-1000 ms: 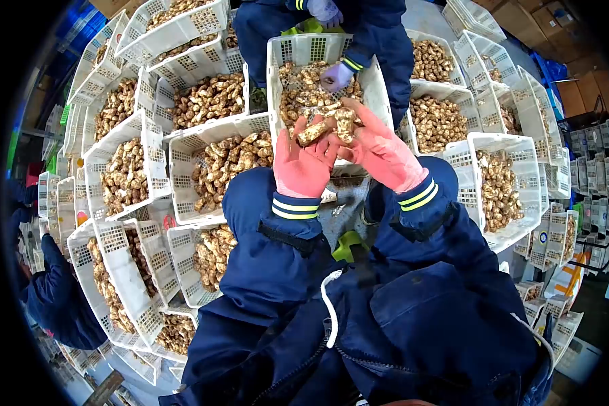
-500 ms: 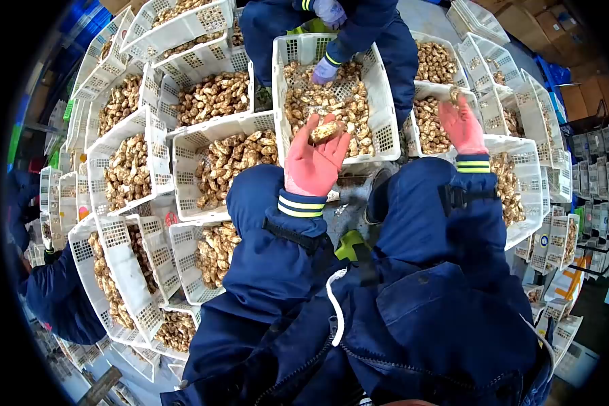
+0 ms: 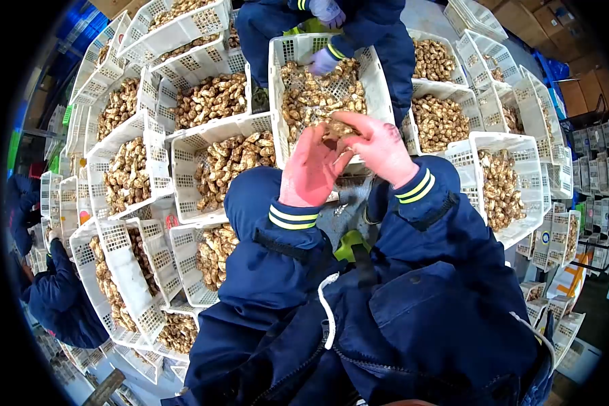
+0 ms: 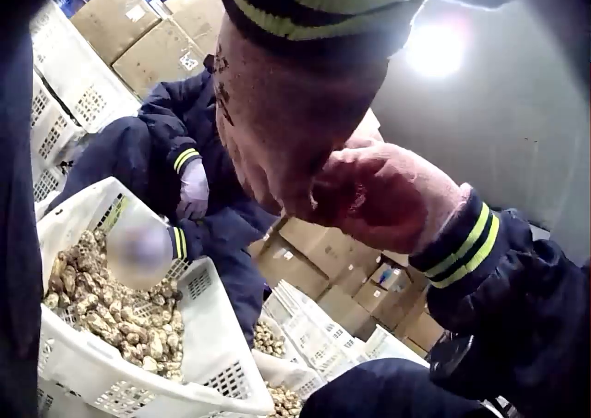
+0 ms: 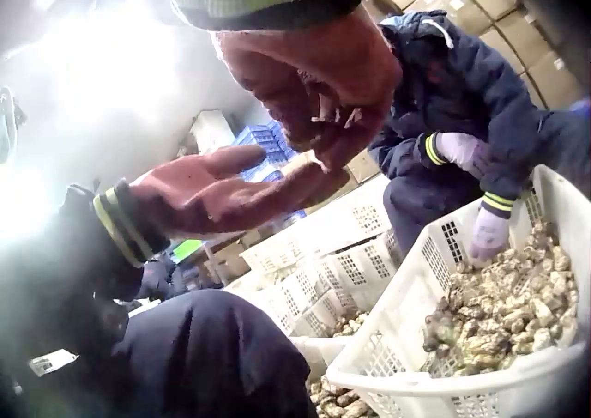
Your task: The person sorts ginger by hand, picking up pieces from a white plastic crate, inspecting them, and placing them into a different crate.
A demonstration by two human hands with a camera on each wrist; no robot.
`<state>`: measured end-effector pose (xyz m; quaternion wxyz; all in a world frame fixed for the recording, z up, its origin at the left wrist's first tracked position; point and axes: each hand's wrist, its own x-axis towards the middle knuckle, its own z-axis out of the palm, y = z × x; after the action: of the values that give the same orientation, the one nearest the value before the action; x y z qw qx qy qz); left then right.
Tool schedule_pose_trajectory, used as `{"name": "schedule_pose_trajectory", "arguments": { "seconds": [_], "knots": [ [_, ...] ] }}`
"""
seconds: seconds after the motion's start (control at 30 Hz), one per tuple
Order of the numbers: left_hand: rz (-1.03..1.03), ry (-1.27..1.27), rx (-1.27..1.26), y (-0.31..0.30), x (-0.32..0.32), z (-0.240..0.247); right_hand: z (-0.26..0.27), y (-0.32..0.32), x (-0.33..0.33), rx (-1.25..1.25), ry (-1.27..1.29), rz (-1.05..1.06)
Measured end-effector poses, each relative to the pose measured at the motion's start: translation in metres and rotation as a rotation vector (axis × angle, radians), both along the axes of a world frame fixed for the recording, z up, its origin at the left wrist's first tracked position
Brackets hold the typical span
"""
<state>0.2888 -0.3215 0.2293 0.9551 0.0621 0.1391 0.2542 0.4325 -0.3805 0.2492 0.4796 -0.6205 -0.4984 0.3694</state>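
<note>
Both my hands wear pink gloves and meet over the near edge of a white perforated crate [image 3: 382, 88] of knobbly brown-and-white mushrooms [image 3: 325, 101]. My right hand [image 3: 384, 152] curls its thumb and forefinger round a mushroom [image 3: 340, 127], mostly covered by the fingers. Just left of it my left hand [image 3: 310, 169] is turned palm up, its fingers extended towards the right hand. In the right wrist view the left hand [image 5: 222, 192] lies flat below the curled right hand [image 5: 323, 81]. The left wrist view hides the mushroom behind the hands.
Opposite me a person in dark blue reaches a lilac-gloved hand [image 3: 323, 62] into the same crate. Mushroom-filled crates stand close by on the left [image 3: 176, 162] and right [image 3: 534, 183]. Another person [image 3: 64, 298] works at far left. Cardboard boxes [image 3: 521, 27] are stacked behind.
My right hand swung out over the right crates with a mushroom, then came back beside the left. The left hand, which had a mushroom on its fingers, stayed near the crate's front.
</note>
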Motion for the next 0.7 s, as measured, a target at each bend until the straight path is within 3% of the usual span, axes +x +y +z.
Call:
{"name": "schedule_pose_trajectory", "arguments": {
  "seconds": [0.03,0.07,0.17,0.33,0.43,0.6,0.67,0.7],
  "knots": [
    [0.015,0.018,0.010,0.003,-0.003,-0.003,0.019,-0.008,0.002,-0.006,-0.084,-0.003],
    [0.050,0.075,0.003,0.004,-0.004,-0.002,0.014,-0.012,0.004,-0.031,0.216,-0.039],
    [0.040,0.063,-0.007,0.008,-0.003,-0.011,0.012,-0.020,0.011,-0.022,0.645,-0.084],
    [0.032,0.021,-0.061,0.008,-0.004,-0.026,0.017,-0.025,0.016,-0.012,0.783,-0.099],
    [0.028,0.010,-0.095,0.009,-0.004,-0.030,0.013,-0.026,0.021,0.053,1.029,-0.056],
    [0.002,-0.001,-0.094,0.015,-0.007,-0.036,0.041,-0.050,0.044,0.202,0.809,-0.165],
    [0.003,-0.014,-0.097,0.019,-0.009,-0.040,0.060,-0.084,0.075,0.327,0.475,-0.215],
    [0.017,0.002,-0.101,0.022,-0.010,-0.040,0.061,-0.106,0.097,0.373,0.426,-0.450]
  ]
}}
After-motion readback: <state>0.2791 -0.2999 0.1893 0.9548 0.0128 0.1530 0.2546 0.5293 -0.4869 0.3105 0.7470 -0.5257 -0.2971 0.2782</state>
